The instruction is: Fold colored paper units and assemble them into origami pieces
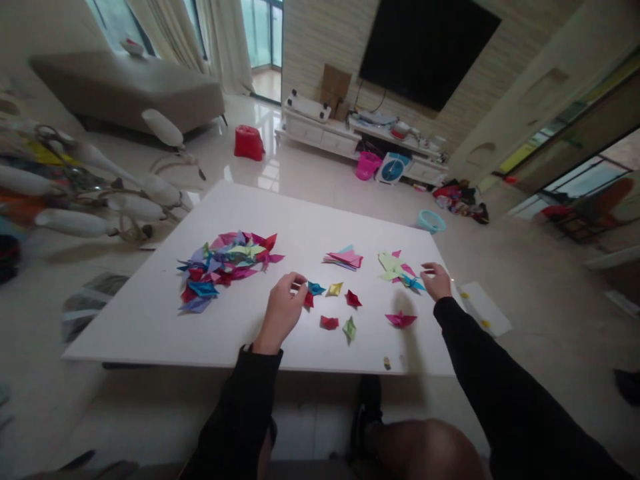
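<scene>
My left hand (284,305) is over the middle of the white table (170,340), thumb and fingers curled together at the edge of a small blue folded paper piece (316,288). A red folded piece (309,300) lies partly under it. Close by lie a yellow one (335,289), two red ones (353,299) and a green one (350,329). My right hand (437,281) hovers at the table's right side, fingers slightly apart, beside a blue folded paper piece (413,283) in a small group with light green paper (393,265). A magenta folded boat (401,320) sits nearer me.
A large heap of colourful folded paper (225,267) covers the table's left part. Flat paper sheets (345,257) lie stacked at centre back. A chandelier (125,193) hangs at left. Beyond the table stand a red stool (249,143), a pink bin (367,165) and a blue basin (431,221).
</scene>
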A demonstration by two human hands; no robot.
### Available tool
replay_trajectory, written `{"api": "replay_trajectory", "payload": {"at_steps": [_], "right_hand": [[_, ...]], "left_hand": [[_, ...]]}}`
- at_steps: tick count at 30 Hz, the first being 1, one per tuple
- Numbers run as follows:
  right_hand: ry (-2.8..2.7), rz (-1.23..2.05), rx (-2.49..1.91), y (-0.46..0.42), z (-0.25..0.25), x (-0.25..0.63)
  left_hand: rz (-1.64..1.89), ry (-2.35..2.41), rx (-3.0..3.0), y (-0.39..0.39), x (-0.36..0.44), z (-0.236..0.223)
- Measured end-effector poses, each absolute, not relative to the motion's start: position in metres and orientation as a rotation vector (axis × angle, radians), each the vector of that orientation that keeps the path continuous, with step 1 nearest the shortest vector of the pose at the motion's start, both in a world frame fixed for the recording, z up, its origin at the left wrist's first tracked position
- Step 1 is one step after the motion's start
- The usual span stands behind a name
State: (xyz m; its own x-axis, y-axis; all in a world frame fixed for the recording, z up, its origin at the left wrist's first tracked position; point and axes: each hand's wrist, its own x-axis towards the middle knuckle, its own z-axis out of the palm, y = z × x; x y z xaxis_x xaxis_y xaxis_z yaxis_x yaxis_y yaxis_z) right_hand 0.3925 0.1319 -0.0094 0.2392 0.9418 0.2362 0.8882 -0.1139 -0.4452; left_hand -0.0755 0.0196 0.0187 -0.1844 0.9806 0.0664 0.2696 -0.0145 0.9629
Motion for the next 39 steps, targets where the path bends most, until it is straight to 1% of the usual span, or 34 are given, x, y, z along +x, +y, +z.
{"api": "replay_trajectory", "payload": {"at_steps": [2, 5, 10, 15, 19, 22, 25, 29, 32, 39], "right_hand": [[-1.592, 0.135, -2.141, 0.118, -0.010, 0.438], [-1.624, 0.221, -2.226, 0.108, -0.023, 0.469], [-1.805, 0.342, -2.233, 0.122, -0.061, 0.457], [-1.901, 0.341, -2.260, 0.138, -0.088, 0.434], [-1.898, 0.285, -2.270, 0.127, -0.085, 0.434], [-1.944, 0.277, -2.188, 0.106, -0.076, 0.431], [-2.060, 0.342, -2.055, 0.078, -0.071, 0.417], [-2.221, 0.506, -1.831, 0.042, -0.076, 0.392], [-2.268, 0.531, -1.744, 0.024, -0.082, 0.378], [-2.299, 0.454, -1.678, 0.030, -0.086, 0.362]], "left_hand": [[1.221, 1.547, 1.356, 0.021, -0.070, 0.017], [1.184, 1.559, 1.384, 0.025, -0.060, 0.014], [1.051, 1.603, 1.459, 0.031, -0.044, 0.006], [0.953, 1.590, 1.510, 0.034, -0.036, 0.002], [0.933, 1.600, 1.546, 0.033, -0.037, 0.003], [0.949, 1.595, 1.530, 0.031, -0.041, 0.007], [0.967, 1.574, 1.511, 0.029, -0.044, 0.010], [0.998, 1.573, 1.502, 0.026, -0.045, 0.010], [1.023, 1.550, 1.473, 0.024, -0.045, 0.008], [1.116, 1.513, 1.456, 0.023, -0.048, 0.006]]}}
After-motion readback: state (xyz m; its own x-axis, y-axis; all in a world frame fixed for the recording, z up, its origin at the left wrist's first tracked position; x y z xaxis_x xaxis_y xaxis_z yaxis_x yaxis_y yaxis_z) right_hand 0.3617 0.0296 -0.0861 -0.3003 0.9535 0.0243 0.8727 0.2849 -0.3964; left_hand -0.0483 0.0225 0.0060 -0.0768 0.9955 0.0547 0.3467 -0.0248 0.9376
